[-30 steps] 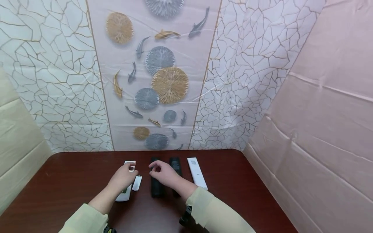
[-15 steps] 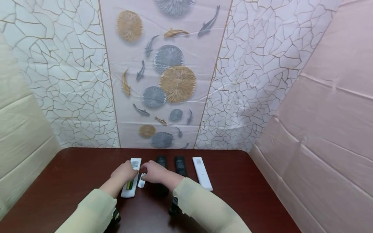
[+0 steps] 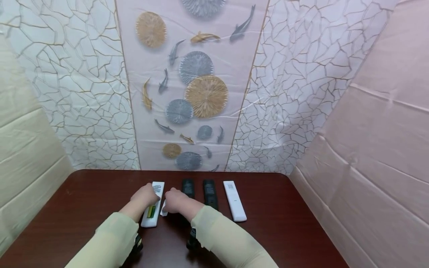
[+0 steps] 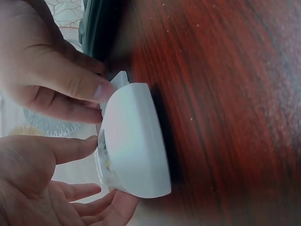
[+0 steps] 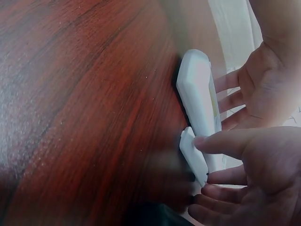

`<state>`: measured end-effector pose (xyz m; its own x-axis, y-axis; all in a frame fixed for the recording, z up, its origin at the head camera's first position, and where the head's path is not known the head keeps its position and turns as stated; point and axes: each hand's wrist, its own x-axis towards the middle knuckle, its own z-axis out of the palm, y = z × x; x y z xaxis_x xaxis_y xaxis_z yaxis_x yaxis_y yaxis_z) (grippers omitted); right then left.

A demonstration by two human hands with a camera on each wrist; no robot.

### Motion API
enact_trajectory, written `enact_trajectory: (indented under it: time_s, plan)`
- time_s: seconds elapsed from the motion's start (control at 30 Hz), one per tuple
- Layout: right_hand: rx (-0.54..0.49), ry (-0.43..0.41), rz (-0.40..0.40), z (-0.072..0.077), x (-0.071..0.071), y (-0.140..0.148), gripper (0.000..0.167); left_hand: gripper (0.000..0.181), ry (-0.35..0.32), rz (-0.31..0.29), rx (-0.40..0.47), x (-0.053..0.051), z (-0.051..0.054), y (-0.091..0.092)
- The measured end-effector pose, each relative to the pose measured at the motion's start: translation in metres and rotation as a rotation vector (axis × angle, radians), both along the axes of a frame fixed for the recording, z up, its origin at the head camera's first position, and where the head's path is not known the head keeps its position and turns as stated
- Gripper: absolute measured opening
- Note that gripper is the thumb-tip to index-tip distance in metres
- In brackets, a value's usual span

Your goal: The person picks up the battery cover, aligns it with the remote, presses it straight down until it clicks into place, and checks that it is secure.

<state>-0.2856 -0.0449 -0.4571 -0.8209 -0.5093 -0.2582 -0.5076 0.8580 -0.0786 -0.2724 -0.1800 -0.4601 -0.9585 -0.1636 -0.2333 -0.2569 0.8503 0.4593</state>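
A white remote control (image 3: 149, 222) lies back up at the left of the row, its battery compartment uncovered and yellow-green batteries (image 3: 151, 211) showing inside. My left hand (image 3: 144, 195) holds this remote at its sides; in the left wrist view the thumb is at one edge of the remote (image 4: 136, 141) and fingers are at the other. Just right of it, my right hand (image 3: 177, 202) pinches a small white battery cover (image 5: 193, 153) between thumb and fingers. The cover is beside the remote, close against its side in the right wrist view. In the head view my hand hides most of it.
Two black remotes, one partly behind my right hand (image 3: 188, 187) and another (image 3: 210, 191) beside it, lie in the row. Farther right is a second white remote (image 3: 235, 203). All rest on a dark red-brown table (image 3: 275, 230) backed by a patterned wall covering (image 3: 268, 141).
My right hand has moved left from over the black remote to the small battery cover and now pinches it. My left hand stays at the white remote. The head view has shifted slightly.
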Motion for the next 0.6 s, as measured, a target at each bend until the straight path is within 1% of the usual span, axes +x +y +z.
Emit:
enact_trajectory:
  time_s: [0.1, 0.17, 0.33, 0.43, 0.6]
  plan:
    - [0.035, 0.027, 0.019, 0.0009, -0.002, 0.0044, 0.025, 0.066, -0.007, -0.002, 0.019, -0.0036, -0.0002, 0.0034]
    - [0.047, 0.027, 0.029, -0.0013, -0.0008, 0.0022, 0.024, 0.065, -0.007, 0.005, 0.04, -0.0014, -0.0025, 0.0008]
    - [0.055, 0.002, -0.011, -0.0031, -0.002, 0.0003, 0.029, 0.06, 0.032, 0.0, 0.1, 0.0006, -0.0044, -0.0006]
    - [0.019, -0.031, -0.046, -0.002, -0.0037, -0.0001, 0.036, 0.059, 0.054, -0.002, 0.139, 0.0004, -0.0062, -0.0009]
    - [-0.105, -0.09, -0.11, -0.0017, -0.0058, 0.0005, 0.045, 0.057, 0.082, 0.005, 0.239, 0.0004, -0.0099, -0.0038]
